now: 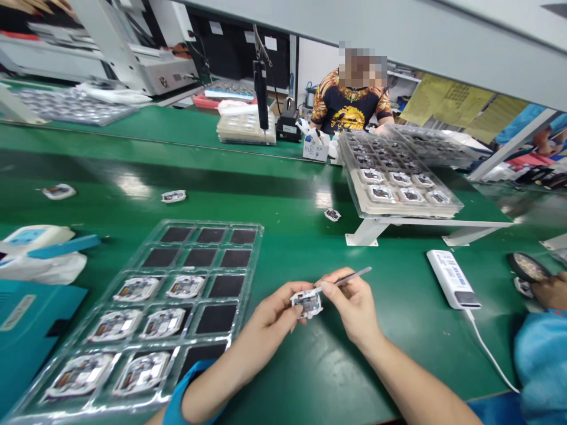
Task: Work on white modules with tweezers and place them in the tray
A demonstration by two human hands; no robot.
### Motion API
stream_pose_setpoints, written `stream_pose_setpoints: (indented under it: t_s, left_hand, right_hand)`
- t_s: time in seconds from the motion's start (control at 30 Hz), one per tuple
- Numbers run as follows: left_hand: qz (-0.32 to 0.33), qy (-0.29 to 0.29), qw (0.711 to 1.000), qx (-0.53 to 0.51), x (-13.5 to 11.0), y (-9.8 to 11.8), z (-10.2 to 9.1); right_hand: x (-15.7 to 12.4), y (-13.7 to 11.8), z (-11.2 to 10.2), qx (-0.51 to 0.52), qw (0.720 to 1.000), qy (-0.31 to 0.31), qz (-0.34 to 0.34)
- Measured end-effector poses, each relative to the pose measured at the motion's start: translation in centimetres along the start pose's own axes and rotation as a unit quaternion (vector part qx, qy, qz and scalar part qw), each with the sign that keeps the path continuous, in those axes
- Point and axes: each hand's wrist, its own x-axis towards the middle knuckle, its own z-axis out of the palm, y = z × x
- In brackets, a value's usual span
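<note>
My left hand (277, 310) grips a small white-framed device with an exposed circuit board (308, 303) by its left side. Pinched in my right hand (352, 298) is a slim grey metal tool (354, 276). Its front end reaches the upper right edge of the device; whether it touches, I cannot tell, and the exact kind of tool is unclear. To the left lies a clear plastic tray (256, 260) with dark-bottomed pockets, several holding similar white-framed devices (153, 373).
Loose units (332, 214) lie on the green bench (283, 206). A raised stand (367, 230) carries stacked trays (398, 203). At right are a white cabled box (452, 277) and a co-worker's hand (549, 292). A teal box (35, 348) sits left; a person (352, 103) sits opposite.
</note>
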Motion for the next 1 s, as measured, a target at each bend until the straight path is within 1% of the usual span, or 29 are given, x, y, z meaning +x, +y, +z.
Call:
stream_pose_setpoints:
  t_s: [0.17, 0.5, 0.67, 0.83, 0.93, 1.0]
  left_hand:
    - [-0.01, 0.003, 1.0, -0.014, -0.02, -0.18, -0.19]
    - [-0.01, 0.026, 0.999, -0.035, 0.08, -0.46, -0.32]
    - [-0.014, 0.045, 0.998, -0.048, 0.28, -0.76, -0.16]
    - [-0.021, 0.072, 0.992, -0.1, 0.31, -0.47, -0.07]
    - [-0.024, 0.083, 0.987, -0.134, 0.33, -0.4, -0.13]
    - [-0.025, 0.083, 0.987, -0.136, 0.35, -0.47, -0.16]
  right_hand:
    - [-0.02, 0.19, 0.02, 0.01, 1.0, -0.003, -0.001]
    - [-0.26, 0.38, -0.1, -0.027, 0.998, -0.012, -0.062]
    - [-0.49, 0.55, 0.02, -0.035, 0.996, -0.014, -0.075]
    - [-0.57, 0.62, -0.07, -0.07, 0.993, -0.015, -0.095]
    - [-0.5, 0.65, -0.25, -0.058, 0.992, -0.009, -0.109]
    - [-0.44, 0.7, -0.32, -0.049, 0.993, -0.003, -0.108]
